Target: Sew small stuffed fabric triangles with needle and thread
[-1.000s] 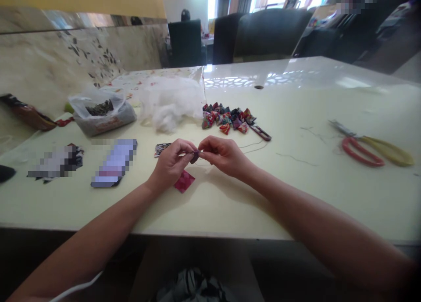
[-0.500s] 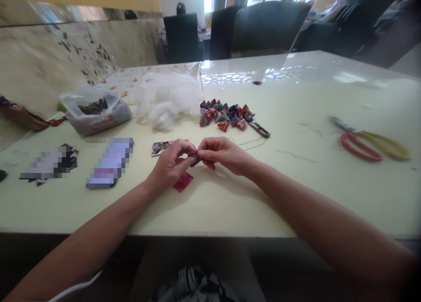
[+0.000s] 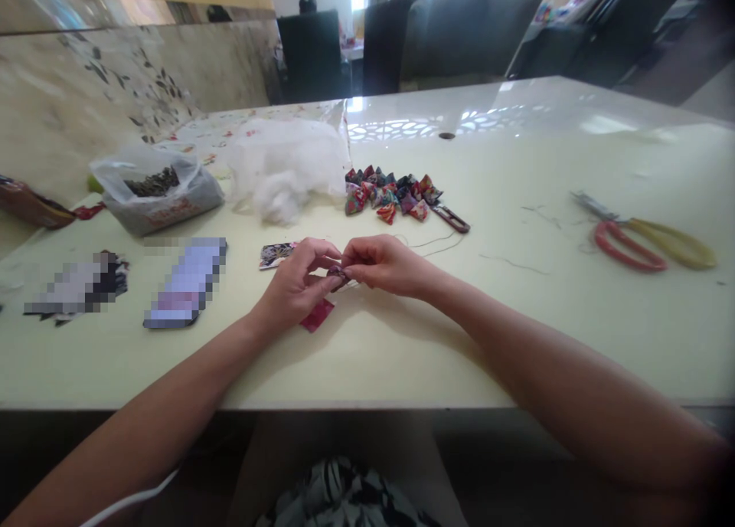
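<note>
My right hand (image 3: 382,263) could pass rightward, above loose thread (image 3: 511,265), until the scissors (image 3: 619,221); ahead, patterned fabric bundles (image 3: 390,196) block me.

Cloth piece (image 3: 336,275), smooth glossy tabletop (image 3: 505,198)

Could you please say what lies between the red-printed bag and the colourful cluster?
The head view shows a translucent bag and white fluff between the red-printed bag and colourful cluster.
</note>
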### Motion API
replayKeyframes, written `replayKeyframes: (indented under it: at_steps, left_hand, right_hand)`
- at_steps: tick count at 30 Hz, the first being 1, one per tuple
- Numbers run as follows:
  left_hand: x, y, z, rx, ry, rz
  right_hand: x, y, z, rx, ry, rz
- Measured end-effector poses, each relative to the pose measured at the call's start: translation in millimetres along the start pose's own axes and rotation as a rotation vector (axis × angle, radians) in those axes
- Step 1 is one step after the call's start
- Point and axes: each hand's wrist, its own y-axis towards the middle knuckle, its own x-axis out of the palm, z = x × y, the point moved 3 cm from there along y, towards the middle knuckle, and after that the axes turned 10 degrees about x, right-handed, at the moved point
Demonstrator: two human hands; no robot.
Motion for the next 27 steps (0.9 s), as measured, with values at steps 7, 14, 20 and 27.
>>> replayKeyframes:
  at_steps: [7, 14, 20, 27]
  left_hand:
    - [1.6, -0.2, 1.8, 0.005, 0.023, 0.002]
    - [2.7, -0.1, 4.2, 0.051, 0.057, 0.03]
    - [0.1, 1.0, 6.5, 0.169, 0.199, 0.052]
    - [-1.2, 1.5, 7.3, 0.247, 0.361, -0.01]
  right_hand:
    - [0.8, -3.7, -7.4, -0.089, -0.189, 0.083]
    - [5.9, -3.3, -8.7, -0.093, -0.289, 0.186]
    - [6.3, -3.3, -9.4, -0.068, -0.325, 0.2]
    - [6.3, -1.9, -7.4, -0.06, -0.331, 0.154]
